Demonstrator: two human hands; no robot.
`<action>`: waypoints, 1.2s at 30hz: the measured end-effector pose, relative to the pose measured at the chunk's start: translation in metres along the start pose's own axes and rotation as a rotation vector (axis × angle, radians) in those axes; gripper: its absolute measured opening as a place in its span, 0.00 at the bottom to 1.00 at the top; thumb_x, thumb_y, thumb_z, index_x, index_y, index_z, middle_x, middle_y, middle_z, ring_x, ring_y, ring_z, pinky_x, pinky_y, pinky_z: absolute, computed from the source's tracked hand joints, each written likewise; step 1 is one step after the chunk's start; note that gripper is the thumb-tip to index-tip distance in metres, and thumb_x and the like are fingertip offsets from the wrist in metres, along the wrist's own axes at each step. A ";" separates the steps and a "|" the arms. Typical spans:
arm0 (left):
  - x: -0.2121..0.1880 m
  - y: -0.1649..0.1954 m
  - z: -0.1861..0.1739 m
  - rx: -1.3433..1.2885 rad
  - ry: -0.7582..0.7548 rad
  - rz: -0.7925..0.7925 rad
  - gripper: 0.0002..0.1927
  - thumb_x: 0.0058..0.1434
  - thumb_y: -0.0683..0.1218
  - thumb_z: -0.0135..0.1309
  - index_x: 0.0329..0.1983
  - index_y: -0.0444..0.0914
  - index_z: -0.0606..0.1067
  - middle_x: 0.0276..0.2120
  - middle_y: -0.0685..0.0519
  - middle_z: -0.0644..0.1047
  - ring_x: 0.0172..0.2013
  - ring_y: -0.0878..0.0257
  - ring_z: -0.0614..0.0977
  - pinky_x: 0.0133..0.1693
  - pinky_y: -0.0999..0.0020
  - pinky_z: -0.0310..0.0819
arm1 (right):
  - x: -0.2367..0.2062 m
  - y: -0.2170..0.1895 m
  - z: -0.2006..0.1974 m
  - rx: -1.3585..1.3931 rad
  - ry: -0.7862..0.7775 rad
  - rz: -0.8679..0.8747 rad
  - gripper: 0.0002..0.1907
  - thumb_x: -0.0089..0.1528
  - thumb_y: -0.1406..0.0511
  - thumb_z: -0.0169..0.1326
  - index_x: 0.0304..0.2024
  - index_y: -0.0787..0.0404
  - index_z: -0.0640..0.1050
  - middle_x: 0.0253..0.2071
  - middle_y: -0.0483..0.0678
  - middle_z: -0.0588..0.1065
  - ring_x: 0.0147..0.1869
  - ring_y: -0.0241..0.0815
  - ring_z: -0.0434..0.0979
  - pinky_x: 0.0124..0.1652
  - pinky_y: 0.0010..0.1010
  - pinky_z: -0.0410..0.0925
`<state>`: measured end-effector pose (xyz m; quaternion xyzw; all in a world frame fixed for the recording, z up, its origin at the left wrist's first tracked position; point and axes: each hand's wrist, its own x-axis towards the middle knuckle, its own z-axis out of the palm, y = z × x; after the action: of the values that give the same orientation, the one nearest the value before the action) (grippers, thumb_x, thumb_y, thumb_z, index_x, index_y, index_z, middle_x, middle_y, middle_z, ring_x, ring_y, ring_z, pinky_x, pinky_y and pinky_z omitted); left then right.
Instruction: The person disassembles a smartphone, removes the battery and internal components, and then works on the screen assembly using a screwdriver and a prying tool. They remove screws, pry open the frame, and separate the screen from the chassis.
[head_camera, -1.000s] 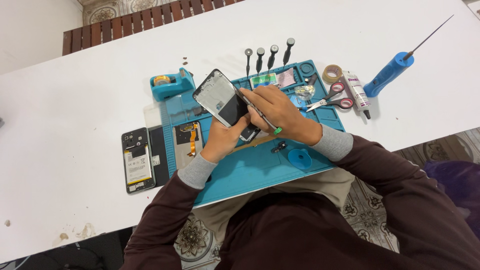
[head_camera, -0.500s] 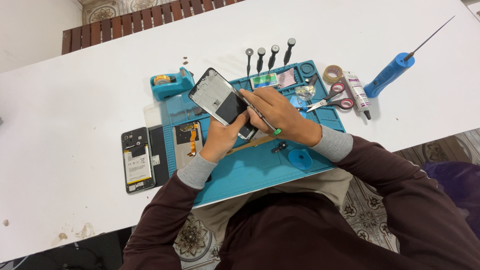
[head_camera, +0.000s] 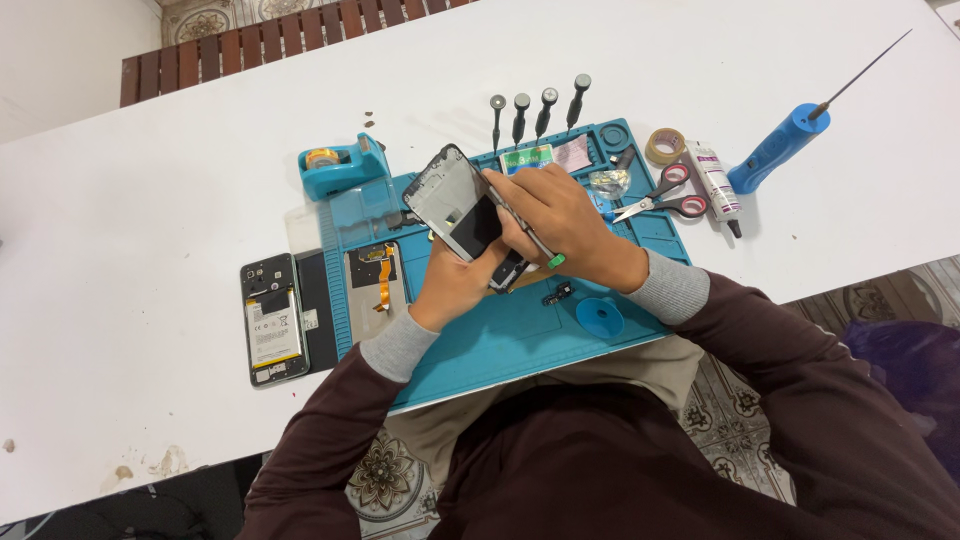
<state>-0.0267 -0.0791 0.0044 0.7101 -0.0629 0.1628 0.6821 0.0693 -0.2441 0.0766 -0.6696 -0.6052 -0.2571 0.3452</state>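
Your left hand (head_camera: 455, 285) grips the tilted phone frame (head_camera: 458, 203) over the blue mat (head_camera: 520, 340) — your right hand (head_camera: 560, 215) pinches tweezers (head_camera: 525, 228) against it, fingers closed.

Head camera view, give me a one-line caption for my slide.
Left hand holds a phone screen panel over a blue repair mat while right hand works tweezers.

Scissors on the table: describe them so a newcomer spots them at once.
Start at the blue work mat on the white table. Off its far right corner lie the scissors, blades on the mat. They alone have red-and-black loop handles, unlike the tape roll and white tube alongside.
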 end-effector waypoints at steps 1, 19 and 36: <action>0.001 0.000 0.000 -0.032 0.010 -0.008 0.12 0.67 0.42 0.58 0.51 0.33 0.75 0.43 0.53 0.81 0.42 0.66 0.83 0.42 0.71 0.81 | 0.001 0.000 0.000 -0.002 0.002 -0.007 0.25 0.62 0.70 0.56 0.60 0.75 0.72 0.37 0.53 0.71 0.37 0.47 0.68 0.38 0.37 0.61; 0.000 0.012 0.005 0.037 -0.070 0.020 0.12 0.67 0.40 0.56 0.52 0.34 0.75 0.44 0.52 0.81 0.42 0.65 0.83 0.43 0.70 0.80 | 0.001 -0.004 -0.002 -0.084 0.059 -0.003 0.23 0.62 0.69 0.56 0.58 0.75 0.74 0.35 0.51 0.72 0.38 0.46 0.70 0.42 0.38 0.61; 0.002 0.004 -0.001 0.042 0.062 0.060 0.09 0.68 0.40 0.57 0.49 0.32 0.76 0.40 0.51 0.81 0.39 0.66 0.84 0.40 0.71 0.81 | 0.003 -0.013 -0.001 -0.143 0.058 -0.025 0.22 0.60 0.69 0.56 0.55 0.74 0.76 0.32 0.50 0.70 0.37 0.45 0.70 0.41 0.37 0.60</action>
<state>-0.0263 -0.0780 0.0085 0.7167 -0.0594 0.2063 0.6635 0.0575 -0.2428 0.0815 -0.6772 -0.5834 -0.3233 0.3107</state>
